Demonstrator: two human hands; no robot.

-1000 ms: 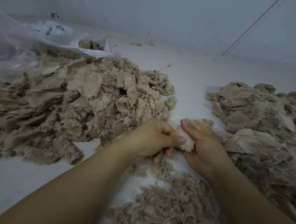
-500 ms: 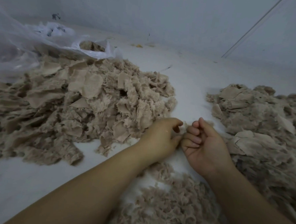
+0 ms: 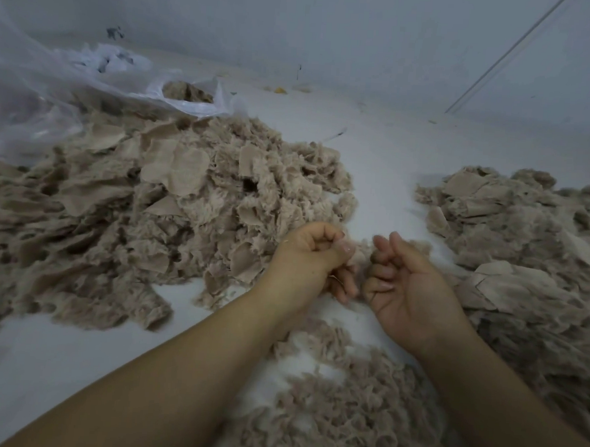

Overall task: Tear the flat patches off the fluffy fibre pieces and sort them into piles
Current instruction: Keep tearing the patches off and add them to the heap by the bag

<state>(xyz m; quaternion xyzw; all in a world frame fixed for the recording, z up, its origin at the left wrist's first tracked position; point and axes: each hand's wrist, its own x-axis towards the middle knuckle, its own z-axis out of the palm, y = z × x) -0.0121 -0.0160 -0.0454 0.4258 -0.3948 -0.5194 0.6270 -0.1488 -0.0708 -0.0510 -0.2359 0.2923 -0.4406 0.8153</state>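
My left hand (image 3: pixel 310 258) and my right hand (image 3: pixel 403 283) meet at the centre of the white surface, both pinching one small beige fluffy fibre piece (image 3: pixel 362 252) stretched between their fingertips. Most of that piece is hidden by the fingers. A large heap of fluffy pieces with flat patches (image 3: pixel 144 208) lies to the left. A second heap with flat patches showing (image 3: pixel 518 242) lies to the right. A pile of fluffy tufts (image 3: pixel 345 407) sits below my hands, between my forearms.
A clear plastic bag (image 3: pixel 72 85) holding more fibre lies at the back left. A pale wall (image 3: pixel 330 37) closes the back, with small scraps at its foot. The white surface (image 3: pixel 385 159) shows between the two heaps.
The hands came together knuckle to knuckle, then drew a little apart. The piece that showed pale in the right hand is now pulled out between the fingertips.
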